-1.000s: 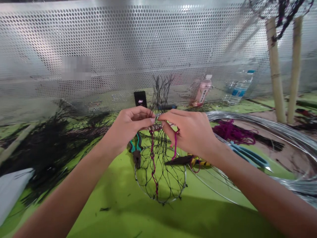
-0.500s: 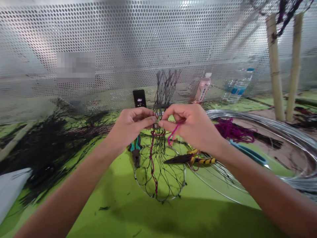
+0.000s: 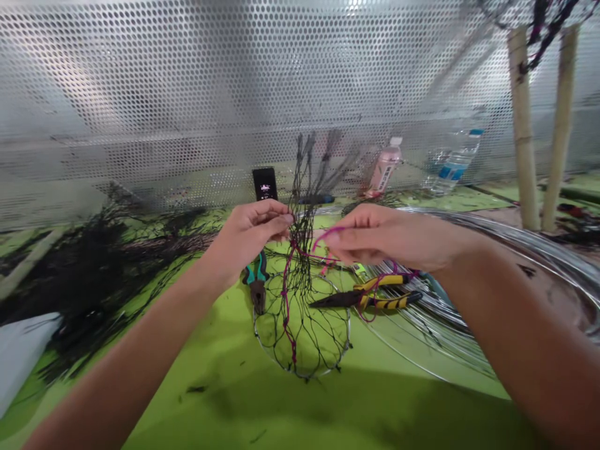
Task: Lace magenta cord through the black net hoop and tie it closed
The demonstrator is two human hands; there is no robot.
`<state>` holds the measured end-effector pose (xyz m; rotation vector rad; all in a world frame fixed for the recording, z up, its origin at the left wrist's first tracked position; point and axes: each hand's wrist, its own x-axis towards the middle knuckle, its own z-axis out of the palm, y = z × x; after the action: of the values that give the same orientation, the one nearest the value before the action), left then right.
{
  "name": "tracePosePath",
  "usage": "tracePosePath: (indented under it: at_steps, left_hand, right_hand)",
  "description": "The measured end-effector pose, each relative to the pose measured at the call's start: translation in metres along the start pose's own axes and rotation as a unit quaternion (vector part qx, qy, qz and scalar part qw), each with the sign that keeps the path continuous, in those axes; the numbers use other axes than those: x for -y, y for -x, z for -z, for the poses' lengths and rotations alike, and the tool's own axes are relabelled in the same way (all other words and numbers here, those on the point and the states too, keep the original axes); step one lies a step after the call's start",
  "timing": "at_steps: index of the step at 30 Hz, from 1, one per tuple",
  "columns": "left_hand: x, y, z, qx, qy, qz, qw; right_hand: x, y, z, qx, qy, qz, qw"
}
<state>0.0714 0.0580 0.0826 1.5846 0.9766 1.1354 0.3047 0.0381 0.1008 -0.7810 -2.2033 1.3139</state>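
Observation:
Black netting is knotted onto a thin wire ring, its loose strands rising in a bundle between my hands. A magenta cord runs up the netting's left side. Closed in a pinch, my left hand grips the netting's strands at the bundle's left edge. My right hand, apart from the netting, pinches a magenta cord end. Below that hand lie long-nose pliers with yellow and black handles. Teal-handled pliers rest by the ring's left side.
A large coil of silvery wire spreads at right, partly behind my right arm. Tangled black netting heaps at left. Behind stand a phone, a pink bottle, a clear bottle and bamboo posts before a perforated metal panel.
My right hand has moved right, away from the strands, drawing the magenta cord end with it. My left hand stays nearly in place. The bundle's upper strands have spread rightward.

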Motion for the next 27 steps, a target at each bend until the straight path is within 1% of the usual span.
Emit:
tracePosePath:
  at_steps: [2,4,6,9,11,13,15,17,19,22,24,27]
  left_hand:
    - [0.0,0.0,-0.001,-0.004,0.007,0.006,1.0]
    - [0.001,-0.001,-0.001,-0.003,0.018,0.015,1.0]
    - [0.002,-0.002,-0.001,0.008,0.026,0.027,0.999]
    - [0.002,-0.001,-0.001,0.027,0.024,0.032,0.999]
    - [0.001,0.0,-0.001,0.034,0.02,0.026,0.999]
    - [-0.002,0.002,0.0,0.044,0.021,0.017,0.999]
    - [-0.005,0.004,0.0,0.062,0.027,0.014,0.998]
    - [-0.007,0.005,0.0,0.085,0.039,0.018,0.995]
    - [-0.007,0.005,0.001,0.098,0.05,0.016,0.994]
    - [-0.005,0.003,0.002,0.091,0.062,0.009,0.994]
    - [-0.004,0.001,0.005,0.074,0.074,0.012,0.994]
    - [-0.002,-0.002,0.009,0.06,0.087,0.013,0.994]
  right_hand:
    - [0.001,-0.002,-0.004,-0.03,-0.043,0.028,0.998]
    - [0.003,-0.004,-0.006,-0.055,-0.081,0.042,0.994]
    - [0.006,-0.005,-0.008,-0.071,-0.119,0.038,0.99]
    - [0.007,-0.007,-0.013,-0.089,-0.142,0.03,0.985]
    - [0.006,-0.007,-0.02,-0.106,-0.148,0.056,0.982]
    - [0.006,-0.008,-0.031,-0.118,-0.134,0.106,0.978]
    - [0.006,-0.009,-0.042,-0.131,-0.066,0.145,0.979]
    - [0.006,-0.011,-0.051,-0.161,0.052,0.175,0.97]
    - [0.003,-0.013,-0.055,-0.202,0.178,0.207,0.94]
    - [-0.005,-0.016,-0.049,-0.245,0.323,0.252,0.879]
    - [-0.011,-0.016,-0.041,-0.255,0.386,0.264,0.846]
    - [-0.018,-0.015,-0.032,-0.26,0.463,0.265,0.805]
